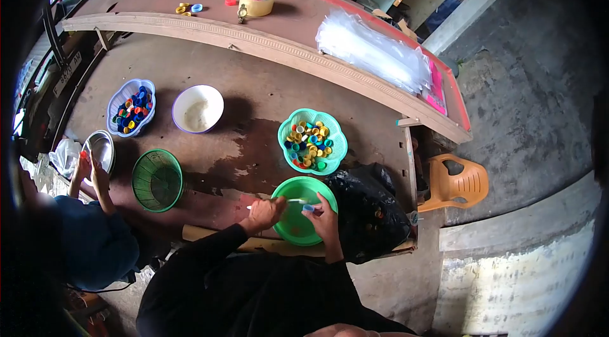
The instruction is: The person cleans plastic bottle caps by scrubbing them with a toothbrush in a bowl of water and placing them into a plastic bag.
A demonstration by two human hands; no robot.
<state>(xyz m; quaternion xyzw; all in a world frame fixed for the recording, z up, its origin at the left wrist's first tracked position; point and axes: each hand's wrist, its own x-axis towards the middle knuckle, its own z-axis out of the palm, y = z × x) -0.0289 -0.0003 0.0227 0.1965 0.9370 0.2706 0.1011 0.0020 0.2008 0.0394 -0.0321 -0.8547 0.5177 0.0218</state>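
Over the green basin (293,235), my left hand (265,212) is closed around a thin white stick-like tool (297,200), perhaps a brush; its far end points toward my right hand. My right hand (325,218) pinches a light blue bottle cap (308,208) above the basin's right side. Just beyond the basin, a turquoise basket (283,141) holds yellow, blue, green, white and red caps. A black plastic bag (374,185) lies against the basin's right, with a few small things on it.
Further left are a green mesh basket (157,181), a white bowl (212,108), a blue basket (113,115) of caps and a metal bowl (110,144). A co-worker (98,242) sits at far left. Tape (263,7) and plastic bags (368,51) lie on the raised shelf.
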